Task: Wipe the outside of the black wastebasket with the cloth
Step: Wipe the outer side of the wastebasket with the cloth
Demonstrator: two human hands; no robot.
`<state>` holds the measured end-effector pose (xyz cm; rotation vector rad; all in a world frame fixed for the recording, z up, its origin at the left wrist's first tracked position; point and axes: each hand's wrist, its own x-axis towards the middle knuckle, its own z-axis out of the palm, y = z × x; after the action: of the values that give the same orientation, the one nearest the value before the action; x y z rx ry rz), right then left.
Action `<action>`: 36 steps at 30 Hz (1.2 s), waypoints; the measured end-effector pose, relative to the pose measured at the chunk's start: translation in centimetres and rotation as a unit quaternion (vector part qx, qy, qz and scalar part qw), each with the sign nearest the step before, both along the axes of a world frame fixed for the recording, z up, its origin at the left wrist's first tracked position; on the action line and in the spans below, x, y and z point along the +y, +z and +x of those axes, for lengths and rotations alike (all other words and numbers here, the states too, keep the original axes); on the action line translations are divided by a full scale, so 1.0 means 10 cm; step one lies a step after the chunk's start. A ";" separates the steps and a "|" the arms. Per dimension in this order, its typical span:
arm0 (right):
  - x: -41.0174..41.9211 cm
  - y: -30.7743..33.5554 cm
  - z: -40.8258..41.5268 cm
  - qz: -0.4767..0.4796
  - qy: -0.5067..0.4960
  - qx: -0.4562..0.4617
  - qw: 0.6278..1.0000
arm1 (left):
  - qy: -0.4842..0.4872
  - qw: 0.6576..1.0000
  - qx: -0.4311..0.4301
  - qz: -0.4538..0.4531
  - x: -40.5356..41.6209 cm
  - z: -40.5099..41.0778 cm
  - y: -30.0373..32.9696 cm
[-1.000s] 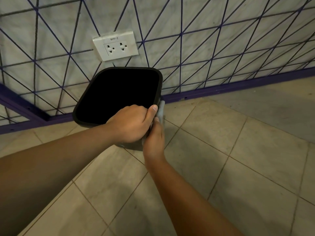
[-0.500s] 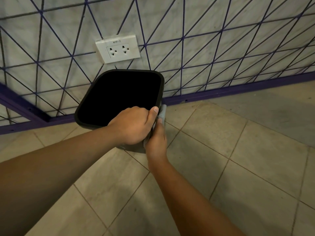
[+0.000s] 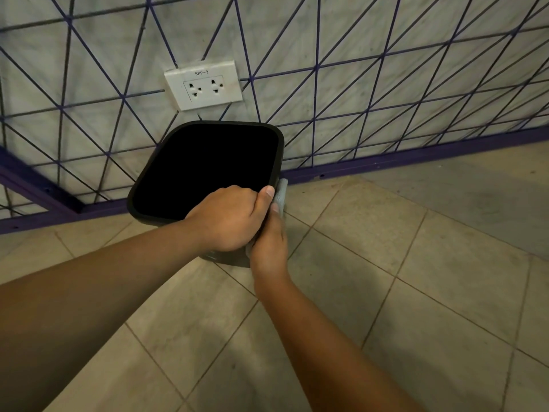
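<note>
1. black wastebasket (image 3: 208,171) standing on the tiled floor (image 3: 386,292) just beside the patterned wall (image 3: 356,55), below a white socket plate (image 3: 204,84); mouth tipped toward the camera, likely to bring its right side within reach.
2. left hand (image 3: 230,218) curled over the near rim at the right corner, thumb lying along the outside edge; probably there to brace and tilt the basket so wiping pressure does not push it away.
3. right hand (image 3: 269,242) pressed against the outer right wall, just beneath the left thumb, holding a grey cloth (image 3: 280,190) against the plastic; a strip of cloth poking out above the fingers.
4. judged as mid-wipe on the right corner; no way to say how much of the outside is already done.
5. most of the cloth hidden between palm and basket; right fingers hard to make out, so exact grip unclear beyond holding cloth to wall.
6. basket's inside pure black, contents unreadable; its base and far sides out of sight; both arms cut off at the frame edge.
</note>
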<state>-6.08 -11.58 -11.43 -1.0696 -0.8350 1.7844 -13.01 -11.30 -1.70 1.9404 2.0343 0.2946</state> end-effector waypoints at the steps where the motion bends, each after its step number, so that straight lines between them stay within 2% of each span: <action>1: -0.03 0.01 0.00 0.008 0.011 -0.006 1.000 | 0.000 1.000 -0.001 0.000 0.00 -0.01 0.00; 6: -0.01 -0.03 0.01 -0.003 -0.005 0.019 1.000 | 0.005 1.000 0.008 0.003 0.00 -0.01 -0.01; 9: -0.06 -0.07 0.02 0.010 0.013 -0.003 1.000 | 0.003 1.000 0.001 0.003 0.01 -0.02 0.00; 13: 0.01 -0.15 0.04 -0.020 0.006 0.023 1.000 | 0.003 1.000 0.003 0.007 0.00 0.00 0.00; 18: -0.10 -0.10 0.07 0.015 0.016 -0.011 1.000 | -0.001 1.000 0.001 0.005 0.00 -0.01 0.00; 21: -0.02 -0.14 0.11 0.006 0.020 0.012 1.000 | -0.001 1.000 0.002 0.005 0.00 0.01 0.01; 24: -0.09 -0.10 0.07 0.030 0.012 -0.007 0.999 | -0.002 1.000 -0.001 -0.003 0.00 -0.02 0.00; 28: 0.02 -0.10 0.07 -0.014 -0.001 0.003 1.000 | 0.002 1.000 0.009 -0.002 -0.01 0.00 0.01; 32: -0.13 -0.02 0.02 0.018 -0.009 0.012 1.000 | -0.001 1.000 0.000 0.001 0.00 -0.04 0.00; 36: -0.05 -0.06 0.08 0.003 -0.001 -0.001 1.000 | 0.002 1.000 0.012 -0.002 0.00 -0.01 0.01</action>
<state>-5.27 -12.05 -12.05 -1.0672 -0.8408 1.7786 -13.11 -11.33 -1.60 1.9462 2.0527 0.2687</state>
